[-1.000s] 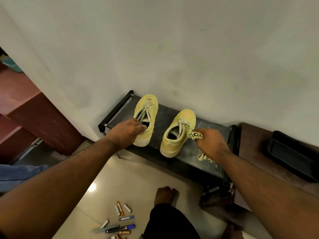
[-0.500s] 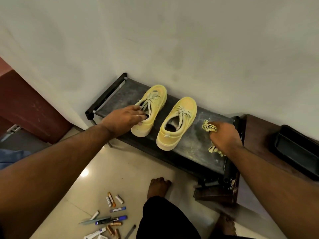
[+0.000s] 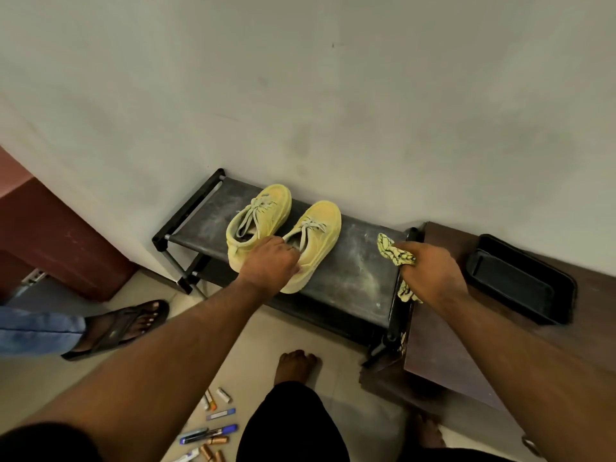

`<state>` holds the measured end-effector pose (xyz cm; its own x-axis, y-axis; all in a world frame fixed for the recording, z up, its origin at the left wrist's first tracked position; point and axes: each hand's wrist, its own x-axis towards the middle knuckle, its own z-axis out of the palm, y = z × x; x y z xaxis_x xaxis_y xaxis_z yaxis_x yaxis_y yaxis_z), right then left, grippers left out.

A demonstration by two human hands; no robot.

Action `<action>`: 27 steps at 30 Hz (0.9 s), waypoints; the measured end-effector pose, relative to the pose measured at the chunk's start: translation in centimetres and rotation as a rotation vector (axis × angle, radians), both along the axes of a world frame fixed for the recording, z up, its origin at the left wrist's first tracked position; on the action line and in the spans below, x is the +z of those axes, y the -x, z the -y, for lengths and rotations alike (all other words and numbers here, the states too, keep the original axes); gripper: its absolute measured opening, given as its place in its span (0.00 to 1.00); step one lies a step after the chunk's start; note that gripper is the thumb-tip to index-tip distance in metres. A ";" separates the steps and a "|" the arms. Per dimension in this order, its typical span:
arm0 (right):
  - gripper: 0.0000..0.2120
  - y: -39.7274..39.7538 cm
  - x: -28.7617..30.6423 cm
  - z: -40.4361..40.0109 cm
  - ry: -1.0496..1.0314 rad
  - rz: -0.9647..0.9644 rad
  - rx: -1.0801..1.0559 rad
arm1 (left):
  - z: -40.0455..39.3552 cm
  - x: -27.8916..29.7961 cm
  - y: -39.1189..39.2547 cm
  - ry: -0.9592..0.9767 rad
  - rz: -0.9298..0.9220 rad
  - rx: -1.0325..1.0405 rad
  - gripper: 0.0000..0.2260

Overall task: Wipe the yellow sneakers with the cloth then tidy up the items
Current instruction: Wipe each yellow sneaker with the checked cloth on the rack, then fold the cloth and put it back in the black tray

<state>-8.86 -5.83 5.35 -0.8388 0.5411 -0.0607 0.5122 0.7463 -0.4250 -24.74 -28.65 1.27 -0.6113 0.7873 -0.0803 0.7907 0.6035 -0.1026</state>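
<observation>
Two yellow sneakers stand side by side on the dusty black shoe rack [image 3: 360, 265], toes towards the wall: the left sneaker [image 3: 266, 208] and the right sneaker [image 3: 321, 225]. My left hand [image 3: 270, 263] is over their heel ends, fingers curled into the openings where the two shoes meet, so the heels are partly hidden. My right hand [image 3: 433, 276] grips a crumpled yellow patterned cloth [image 3: 395, 251] above the rack's right end, well apart from the sneakers.
A black tray [image 3: 520, 285] lies on a brown wooden table [image 3: 443, 345] right of the rack. Pens and batteries [image 3: 213, 428] are scattered on the tiled floor by my bare foot [image 3: 296, 365]. Another person's sandalled foot [image 3: 123, 325] is at left.
My left hand has shifted from the left sneaker's collar to between the two shoes, which now sit closer together. My right hand has carried the cloth away to the rack's right end.
</observation>
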 end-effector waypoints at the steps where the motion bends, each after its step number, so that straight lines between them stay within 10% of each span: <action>1: 0.21 -0.4 0.0 -0.1 0.009 -0.011 0.006 | 0.1 0.0 -0.3 -0.010 0.010 0.022 0.14; 7: 0.21 -1.5 0.4 -0.3 0.033 -0.024 0.026 | -0.4 -0.1 -0.7 -0.033 0.021 0.113 0.14; 14: 0.25 -3.8 2.7 -2.8 0.039 -0.087 -0.004 | -5.9 0.1 -4.9 -0.540 -0.168 -0.087 0.11; 21: 0.17 -9.9 6.1 -9.6 0.045 -0.373 -0.155 | -21.0 2.7 -14.5 -0.724 0.692 0.242 0.08; 27: 0.16 -14.3 6.4 -14.9 0.105 -0.407 -0.281 | -27.7 -0.6 -17.0 -0.797 0.985 0.780 0.19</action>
<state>5.47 9.09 11.71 -0.6282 0.7582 0.1747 0.4644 0.5456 -0.6976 -7.70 -1.00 0.68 -0.8468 0.3292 -0.4179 -0.1967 0.5361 0.8209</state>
